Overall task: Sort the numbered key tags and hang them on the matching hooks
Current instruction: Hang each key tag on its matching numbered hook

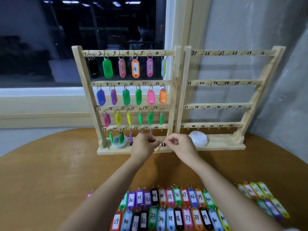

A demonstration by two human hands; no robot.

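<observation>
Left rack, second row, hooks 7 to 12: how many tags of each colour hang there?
Blue tag: 1
Purple tag: 1
Green tags: 2
Pink tag: 1
Orange tag: 1
Total: 6

A plain workroom, with wooden table (50, 172), grey wall (236, 24), dark window (100, 30).
</observation>
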